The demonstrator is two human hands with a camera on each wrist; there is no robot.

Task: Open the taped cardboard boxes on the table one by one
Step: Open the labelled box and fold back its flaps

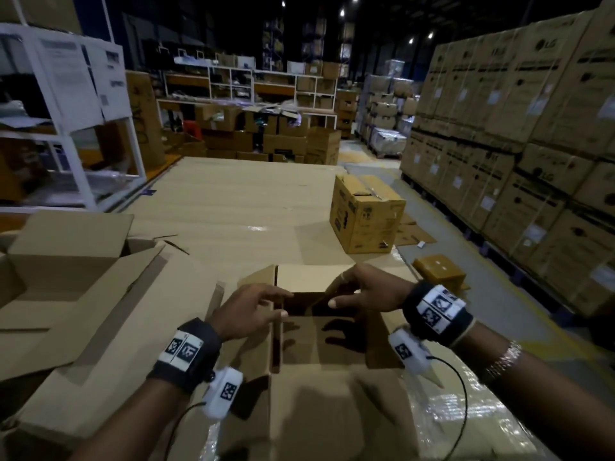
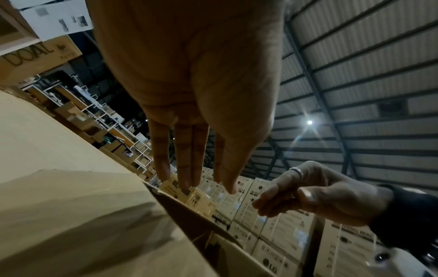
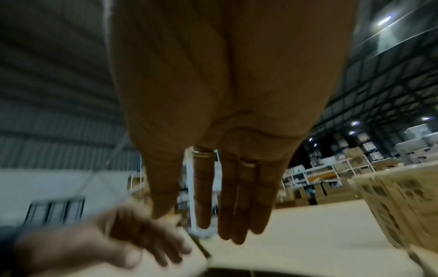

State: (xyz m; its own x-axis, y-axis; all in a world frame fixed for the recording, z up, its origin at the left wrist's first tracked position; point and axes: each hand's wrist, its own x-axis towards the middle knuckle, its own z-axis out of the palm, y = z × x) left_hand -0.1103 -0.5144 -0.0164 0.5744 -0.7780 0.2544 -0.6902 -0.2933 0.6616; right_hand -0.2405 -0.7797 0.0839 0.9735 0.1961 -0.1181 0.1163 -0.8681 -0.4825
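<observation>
A cardboard box (image 1: 332,404) stands open right in front of me, its flaps folded out and its inside dark. My left hand (image 1: 258,307) hovers over the box's left flap (image 2: 71,215) with straight fingers (image 2: 189,165) near the flap's edge, holding nothing. My right hand (image 1: 366,291) reaches over the far right of the opening, fingers (image 3: 227,206) extended and empty. Each wrist view also catches the other hand. A closed taped box (image 1: 366,214) stands further back on the right of the table; it also appears as the box (image 3: 403,202) at the right edge of the right wrist view.
An opened box (image 1: 66,261) with raised flaps sits at my left. The table (image 1: 249,194) is covered in flat cardboard. White shelving (image 1: 66,94) stands far left. Stacked cartons (image 1: 532,128) line the aisle on the right, with flattened cardboard (image 1: 439,264) on the floor.
</observation>
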